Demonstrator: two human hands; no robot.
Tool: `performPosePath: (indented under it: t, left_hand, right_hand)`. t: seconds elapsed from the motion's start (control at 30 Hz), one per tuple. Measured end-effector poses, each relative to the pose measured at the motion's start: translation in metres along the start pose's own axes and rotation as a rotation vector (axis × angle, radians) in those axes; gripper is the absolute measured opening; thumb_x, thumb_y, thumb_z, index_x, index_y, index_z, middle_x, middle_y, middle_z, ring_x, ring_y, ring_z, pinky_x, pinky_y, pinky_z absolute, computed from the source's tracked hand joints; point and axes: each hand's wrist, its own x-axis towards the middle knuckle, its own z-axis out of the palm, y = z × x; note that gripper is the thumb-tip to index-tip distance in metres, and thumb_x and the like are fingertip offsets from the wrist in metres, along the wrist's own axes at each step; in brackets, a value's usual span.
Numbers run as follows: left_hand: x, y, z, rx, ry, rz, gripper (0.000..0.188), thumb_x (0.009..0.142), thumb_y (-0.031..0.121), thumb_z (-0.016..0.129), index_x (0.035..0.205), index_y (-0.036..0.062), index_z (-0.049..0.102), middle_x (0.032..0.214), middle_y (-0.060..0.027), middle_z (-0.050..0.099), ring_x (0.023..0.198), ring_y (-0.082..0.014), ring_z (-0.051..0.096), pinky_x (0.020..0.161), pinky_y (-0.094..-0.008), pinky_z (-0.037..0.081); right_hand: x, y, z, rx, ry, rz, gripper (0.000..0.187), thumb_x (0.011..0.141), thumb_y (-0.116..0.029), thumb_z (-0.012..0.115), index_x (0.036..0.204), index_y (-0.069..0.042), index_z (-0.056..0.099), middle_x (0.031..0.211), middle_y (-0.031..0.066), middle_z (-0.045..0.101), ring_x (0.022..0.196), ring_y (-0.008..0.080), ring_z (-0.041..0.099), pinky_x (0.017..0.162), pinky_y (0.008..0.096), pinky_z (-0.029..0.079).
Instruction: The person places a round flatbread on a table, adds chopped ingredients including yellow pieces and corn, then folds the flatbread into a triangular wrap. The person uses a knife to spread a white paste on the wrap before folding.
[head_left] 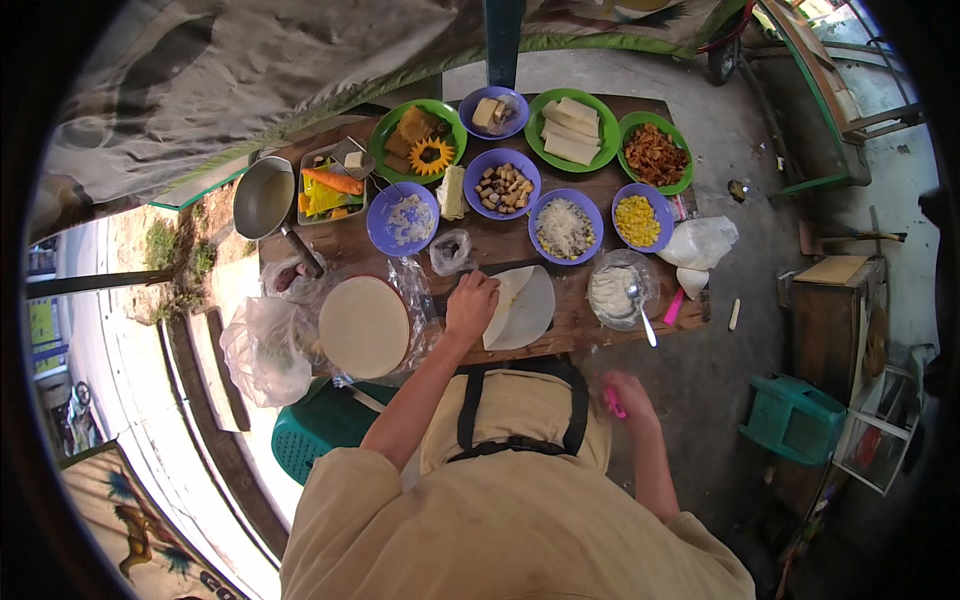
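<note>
A thin round wrapper sheet [527, 308] lies on the table before me, its left part folded over and creamier than the pale, translucent right part. My left hand [474, 302] has its fingers bunched together on the upper left edge of this sheet. Off the table's front edge, my right hand [632, 398] is closed round a small bright pink object [613, 402] whose kind I cannot make out. Left of the left hand sits a stack of round cream wrappers [364, 327] on plastic film. A bowl of white paste [612, 292] with a metal spoon [640, 305] stands to the right.
Farther back are purple bowls of browned cubes [506, 189], grated white food [565, 228] and yellow corn [637, 221], plus a green plate of shredded brown filling [655, 155]. A saucepan [264, 197] and a plastic bag [265, 350] occupy the left side. A green stool [305, 432] stands below.
</note>
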Motion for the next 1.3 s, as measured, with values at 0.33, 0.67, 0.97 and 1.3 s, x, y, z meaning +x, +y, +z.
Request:
performPosePath:
  t: [0.33, 0.67, 0.97, 1.3]
  left_hand:
    - [-0.001, 0.007, -0.005, -0.028, -0.012, -0.012, 0.019, 0.088, 0.014, 0.074, 0.106, 0.0079, 0.075, 0.103, -0.0100, 0.063, 0.102, -0.0331, 0.063, 0.088, -0.0465, 0.055]
    - [-0.022, 0.011, -0.015, -0.171, 0.050, -0.277, 0.018, 0.089, 0.015, 0.076, 0.104, 0.0064, 0.075, 0.109, -0.0113, 0.067, 0.106, -0.0335, 0.067, 0.091, -0.0451, 0.055]
    - [-0.022, 0.002, -0.012, -0.272, 0.077, -0.368, 0.025, 0.090, 0.017, 0.076, 0.112, 0.0061, 0.074, 0.110, -0.0126, 0.067, 0.097, -0.0298, 0.071, 0.085, -0.0423, 0.058]
    - [-0.024, 0.001, -0.008, -0.357, 0.013, -0.494, 0.029, 0.090, 0.019, 0.076, 0.117, 0.0094, 0.072, 0.112, -0.0128, 0.066, 0.091, -0.0251, 0.073, 0.080, -0.0417, 0.059]
  right_hand:
    - [0.028, -0.053, -0.005, -0.832, 0.499, -0.606, 0.032, 0.103, -0.022, 0.057, 0.128, -0.006, 0.068, 0.082, 0.0212, 0.072, 0.075, 0.0328, 0.072, 0.069, 0.0502, 0.056]
    - [0.063, -0.069, -0.004, -1.294, 0.655, -0.516, 0.021, 0.098, -0.026, 0.061, 0.111, -0.010, 0.068, 0.091, 0.0229, 0.075, 0.087, 0.0460, 0.072, 0.076, 0.0594, 0.056]
    - [0.085, -0.037, -0.020, -0.582, 0.300, -0.586, 0.038, 0.099, -0.022, 0.065, 0.133, -0.005, 0.069, 0.079, 0.0128, 0.073, 0.066, 0.0245, 0.071, 0.059, 0.0389, 0.054]
    - [0.079, -0.015, -0.045, 0.086, 0.111, -0.409, 0.031, 0.101, -0.016, 0.068, 0.126, 0.003, 0.069, 0.080, 0.0059, 0.070, 0.059, 0.0121, 0.063, 0.051, 0.0271, 0.049]
